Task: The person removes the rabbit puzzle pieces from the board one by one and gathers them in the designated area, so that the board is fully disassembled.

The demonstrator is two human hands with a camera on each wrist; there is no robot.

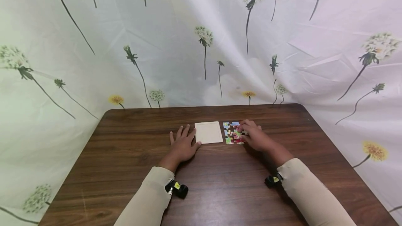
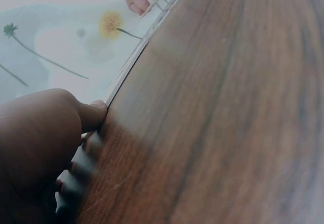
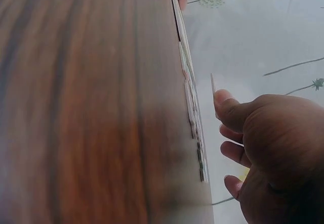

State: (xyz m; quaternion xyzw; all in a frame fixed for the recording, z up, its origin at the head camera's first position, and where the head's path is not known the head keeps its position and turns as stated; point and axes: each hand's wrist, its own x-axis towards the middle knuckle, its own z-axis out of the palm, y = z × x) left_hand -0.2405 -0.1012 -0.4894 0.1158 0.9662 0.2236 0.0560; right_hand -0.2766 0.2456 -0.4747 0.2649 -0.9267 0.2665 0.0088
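A square cream-coloured puzzle tray (image 1: 208,132) lies flat on the wooden table, its face bare. My left hand (image 1: 183,146) rests beside it with fingers spread, and the thumb and a fingertip touch its left side; the left wrist view shows the thumb (image 2: 93,114) against the tray's edge. To the tray's right lie several colourful jigsaw pieces (image 1: 230,133), partly hidden by my right hand (image 1: 253,136). In the right wrist view that hand pinches one thin puzzle piece (image 3: 213,86), seen edge-on and raised above the others.
The brown wooden table (image 1: 125,170) has its far edge close behind the tray and pieces. A white cloth (image 1: 176,55) printed with dandelions hangs behind and along the sides. Small black cameras are strapped to both wrists.
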